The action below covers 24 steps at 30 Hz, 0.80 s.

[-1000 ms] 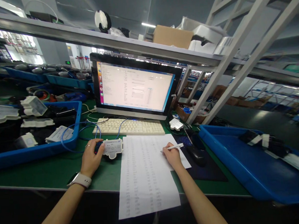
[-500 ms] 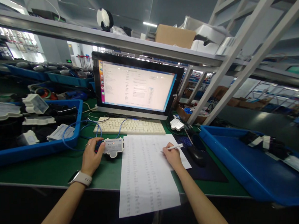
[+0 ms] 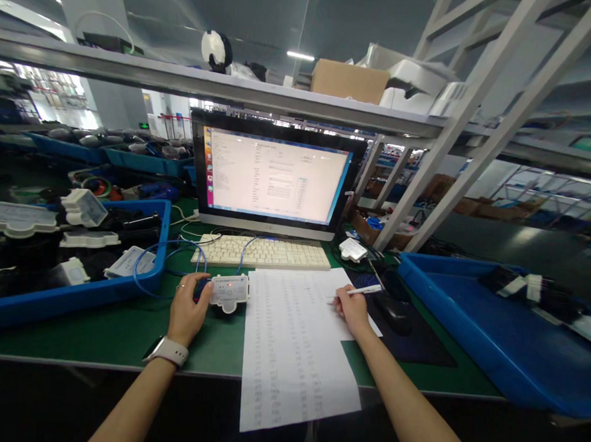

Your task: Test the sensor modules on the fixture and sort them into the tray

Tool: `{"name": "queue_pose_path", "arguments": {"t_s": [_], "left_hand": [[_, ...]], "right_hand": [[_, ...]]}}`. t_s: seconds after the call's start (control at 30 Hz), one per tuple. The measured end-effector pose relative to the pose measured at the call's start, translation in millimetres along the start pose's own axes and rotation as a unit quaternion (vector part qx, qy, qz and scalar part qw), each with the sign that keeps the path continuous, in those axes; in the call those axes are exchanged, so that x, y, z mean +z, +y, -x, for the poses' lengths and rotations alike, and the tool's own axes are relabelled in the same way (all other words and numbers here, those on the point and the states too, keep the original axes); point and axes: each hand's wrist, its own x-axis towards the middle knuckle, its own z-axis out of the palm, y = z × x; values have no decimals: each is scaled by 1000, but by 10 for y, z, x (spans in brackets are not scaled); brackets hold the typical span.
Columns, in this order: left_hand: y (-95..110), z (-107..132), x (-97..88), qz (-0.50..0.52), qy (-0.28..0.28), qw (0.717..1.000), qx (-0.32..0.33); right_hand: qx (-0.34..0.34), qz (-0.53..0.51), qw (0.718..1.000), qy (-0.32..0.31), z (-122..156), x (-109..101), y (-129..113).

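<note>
My left hand (image 3: 189, 313) rests on the green bench and grips the left end of a small white device (image 3: 229, 292), which lies flat with a blue cable (image 3: 150, 258) running from it. A watch sits on that wrist. My right hand (image 3: 353, 309) holds a white pen (image 3: 360, 290) with its tip on a long printed sheet of paper (image 3: 293, 344) that hangs over the bench's front edge. Behind the sheet stand a cream keyboard (image 3: 261, 252) and a lit monitor (image 3: 277, 176).
A blue tray (image 3: 79, 293) full of white and black devices sits at the left. Another blue tray (image 3: 462, 324) holding a few parts lies at the right. A black mouse (image 3: 397, 305) on a dark mat is just right of my right hand. White slanted frame beams rise behind.
The view has shifted slightly to the right. My right hand with the pen has moved a little to the right on the paper. The left hand stays on the device.
</note>
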Motion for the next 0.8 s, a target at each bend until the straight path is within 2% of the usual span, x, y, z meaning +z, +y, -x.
{"name": "queue_pose_path", "arguments": {"t_s": [0.1, 0.2, 0.27, 0.37, 0.5, 0.6, 0.8], "left_hand": [[8, 6, -4, 12, -6, 1000, 9], [26, 21, -6, 29, -28, 999, 28], [36, 33, -1, 31, -52, 997, 41], [41, 50, 18, 9, -80, 995, 58], [48, 68, 24, -28, -100, 992, 70], [77, 75, -6, -48, -117, 989, 72], [154, 86, -58, -63, -147, 986, 49]], "right_hand": [[30, 32, 999, -19, -104, -109, -24], [24, 79, 996, -19, -141, -304, -75], [6, 108, 994, 3, -85, -438, -96], [-15, 132, 990, 36, 149, -564, -59], [-58, 143, 986, 65, 597, -590, 120], [-93, 147, 980, 98, 819, -577, 236], [-108, 142, 978, 104, 840, -552, 193]]}}
